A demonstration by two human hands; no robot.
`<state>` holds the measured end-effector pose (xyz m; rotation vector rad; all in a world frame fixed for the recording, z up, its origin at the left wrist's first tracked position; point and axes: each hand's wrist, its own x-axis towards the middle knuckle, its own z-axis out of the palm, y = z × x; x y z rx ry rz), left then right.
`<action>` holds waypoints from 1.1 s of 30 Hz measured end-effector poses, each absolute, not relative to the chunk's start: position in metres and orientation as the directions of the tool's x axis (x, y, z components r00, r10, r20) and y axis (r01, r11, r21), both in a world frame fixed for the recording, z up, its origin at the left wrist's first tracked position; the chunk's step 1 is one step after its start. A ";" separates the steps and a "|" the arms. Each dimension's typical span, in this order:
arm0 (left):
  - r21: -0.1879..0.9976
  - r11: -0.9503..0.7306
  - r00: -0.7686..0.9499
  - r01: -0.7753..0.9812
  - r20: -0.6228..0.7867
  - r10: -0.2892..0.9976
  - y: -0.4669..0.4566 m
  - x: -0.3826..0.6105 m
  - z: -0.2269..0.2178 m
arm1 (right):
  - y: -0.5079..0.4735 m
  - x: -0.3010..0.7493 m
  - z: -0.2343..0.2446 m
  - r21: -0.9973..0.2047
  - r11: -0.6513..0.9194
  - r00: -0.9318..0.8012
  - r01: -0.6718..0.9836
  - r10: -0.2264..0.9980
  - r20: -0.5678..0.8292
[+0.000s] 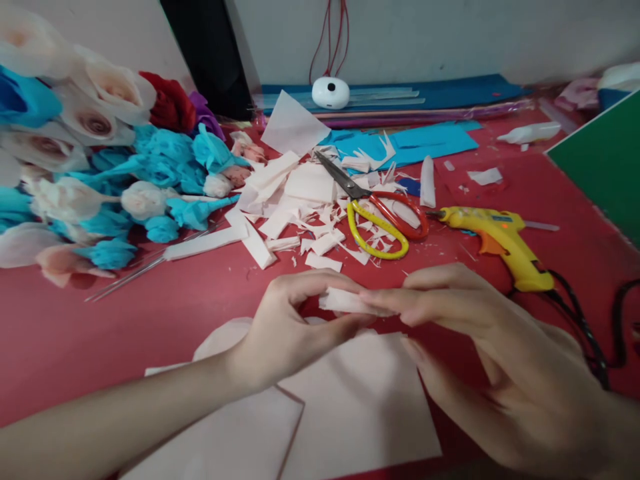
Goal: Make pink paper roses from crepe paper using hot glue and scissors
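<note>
My left hand (280, 330) pinches a small folded strip of pale crepe paper (343, 301) between thumb and fingers. The fingertips of my right hand (505, 347) touch the strip's right end and partly cover it. That hand's fingers are stretched out, its thumb held apart below. Beneath both hands lie large pale paper sheets (360, 407), some with rounded edges. Just beyond are pale paper scraps (325, 241) and scissors with one red and one yellow handle (377, 250), their blades slightly apart.
A yellow glue gun (500, 233) with a black cord lies at the right. Blue, white and red paper flowers (170, 160) crowd the left, with metal wires (135, 279) near them. A white device (331, 93) and blue paper (425, 143) are at the back; a green board (605, 160) stands right.
</note>
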<state>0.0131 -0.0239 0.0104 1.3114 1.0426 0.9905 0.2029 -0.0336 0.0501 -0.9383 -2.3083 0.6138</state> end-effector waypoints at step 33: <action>0.996 0.077 0.296 -0.051 -0.058 0.953 -0.022 0.016 0.016 | -0.020 0.205 0.058 -0.490 0.601 -0.467 0.632 0.799 0.379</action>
